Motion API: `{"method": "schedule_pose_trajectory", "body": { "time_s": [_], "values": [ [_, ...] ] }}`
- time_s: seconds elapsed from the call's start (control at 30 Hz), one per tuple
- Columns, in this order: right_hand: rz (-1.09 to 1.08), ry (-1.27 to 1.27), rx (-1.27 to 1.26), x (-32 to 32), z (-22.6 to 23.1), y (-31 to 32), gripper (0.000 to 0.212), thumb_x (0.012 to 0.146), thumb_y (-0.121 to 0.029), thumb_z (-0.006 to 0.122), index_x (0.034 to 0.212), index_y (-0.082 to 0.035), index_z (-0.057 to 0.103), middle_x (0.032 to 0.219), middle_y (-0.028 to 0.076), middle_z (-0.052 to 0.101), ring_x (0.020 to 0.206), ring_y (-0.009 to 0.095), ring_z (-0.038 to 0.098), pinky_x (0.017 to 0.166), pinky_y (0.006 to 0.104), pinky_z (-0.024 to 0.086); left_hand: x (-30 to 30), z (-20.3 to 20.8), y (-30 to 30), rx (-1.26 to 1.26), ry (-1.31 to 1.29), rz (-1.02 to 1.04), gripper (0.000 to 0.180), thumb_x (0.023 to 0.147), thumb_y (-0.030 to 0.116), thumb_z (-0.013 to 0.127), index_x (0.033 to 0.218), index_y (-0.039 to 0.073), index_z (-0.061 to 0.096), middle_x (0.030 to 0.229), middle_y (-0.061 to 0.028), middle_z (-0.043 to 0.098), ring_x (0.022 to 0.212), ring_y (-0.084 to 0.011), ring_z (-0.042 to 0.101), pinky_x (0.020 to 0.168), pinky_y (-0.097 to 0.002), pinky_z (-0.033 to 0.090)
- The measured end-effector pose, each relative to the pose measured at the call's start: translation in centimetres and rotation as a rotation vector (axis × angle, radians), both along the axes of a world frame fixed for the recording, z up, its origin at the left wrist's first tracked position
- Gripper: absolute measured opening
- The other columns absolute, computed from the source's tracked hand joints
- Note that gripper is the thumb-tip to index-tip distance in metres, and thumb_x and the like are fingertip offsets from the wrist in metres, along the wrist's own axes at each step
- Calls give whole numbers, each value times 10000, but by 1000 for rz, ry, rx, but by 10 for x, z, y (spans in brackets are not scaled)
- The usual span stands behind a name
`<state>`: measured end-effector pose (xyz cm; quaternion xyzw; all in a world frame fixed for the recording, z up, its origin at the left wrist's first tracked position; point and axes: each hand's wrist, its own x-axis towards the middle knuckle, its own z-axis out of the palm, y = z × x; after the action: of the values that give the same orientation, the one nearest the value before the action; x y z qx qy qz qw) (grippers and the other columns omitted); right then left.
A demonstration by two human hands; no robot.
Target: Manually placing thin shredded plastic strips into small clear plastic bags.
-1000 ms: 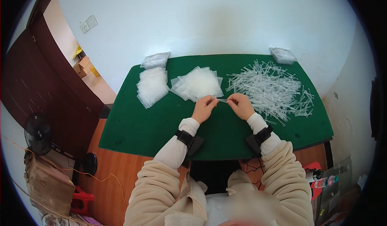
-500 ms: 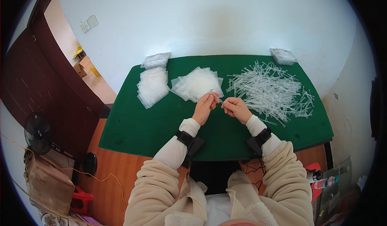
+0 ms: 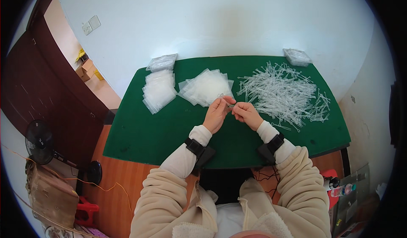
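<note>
Above the middle of the green table, my left hand (image 3: 217, 113) is closed in a pinch on thin clear plastic sticks, whose looped ends (image 3: 220, 95) show past the fingertips. Close beside it, my right hand (image 3: 248, 114) is closed too, thumb against forefinger, at the other end of the sticks. How many sticks there are is too small to tell. Just beyond my left hand lies a fanned stack of clear plastic bags (image 3: 205, 85). A wide heap of clear looped sticks (image 3: 282, 93) spreads to the right of my right hand.
Another stack of clear bags (image 3: 159, 91) lies left on the green table (image 3: 144, 138). Filled clear packs stand at the back left (image 3: 162, 63) and back right (image 3: 297, 57), near the wall. A black fan (image 3: 40, 138) is on the left, beside a dark door (image 3: 51, 81).
My right hand has drawn slightly closer to my left hand, and the sticks between them show less. The piles on the table look unchanged.
</note>
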<state>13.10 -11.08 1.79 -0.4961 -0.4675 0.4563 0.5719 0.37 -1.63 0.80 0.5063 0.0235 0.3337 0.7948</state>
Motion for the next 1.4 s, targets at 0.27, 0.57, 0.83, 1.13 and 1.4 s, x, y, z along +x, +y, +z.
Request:
{"method": "schedule_pose_trajectory", "body": {
  "time_s": [0.27,0.57,0.83,1.13,1.4],
  "values": [
    [-43,-56,-28,0,-2,1,216,871,-225,497,763,-52,567,592,-26,488,484,29,397,421,164,269,-3,6,-5,243,118,43,275,947,194,342,1053,7,514,1063,-95,555,991,-163,508,870,-286,391],
    [-18,-116,-136,1,8,-2,210,839,-226,540,762,-35,580,566,-14,486,487,38,403,420,182,292,-6,4,0,574,227,173,254,931,162,379,1019,-15,539,920,-66,603,893,-141,554,837,-273,415],
    [-570,-890,235,25,-13,6,128,738,-176,617,753,-50,618,684,49,549,638,176,514,567,294,416,0,-6,4,434,116,213,214,927,141,384,990,-3,529,771,-37,566,722,-110,540,706,-244,444],
    [-565,-1398,101,42,-29,9,111,677,-160,627,773,-105,634,709,56,530,771,264,506,676,373,426,1,-17,11,540,441,-38,214,926,160,377,980,16,526,750,-28,537,694,-110,545,663,-233,459],
    [-678,-1486,135,37,-23,4,67,717,-129,583,766,-85,576,715,83,548,737,278,525,639,378,424,-1,-15,17,332,325,161,232,933,186,372,984,24,530,753,-19,537,688,-108,541,653,-233,453]
  ]
}}
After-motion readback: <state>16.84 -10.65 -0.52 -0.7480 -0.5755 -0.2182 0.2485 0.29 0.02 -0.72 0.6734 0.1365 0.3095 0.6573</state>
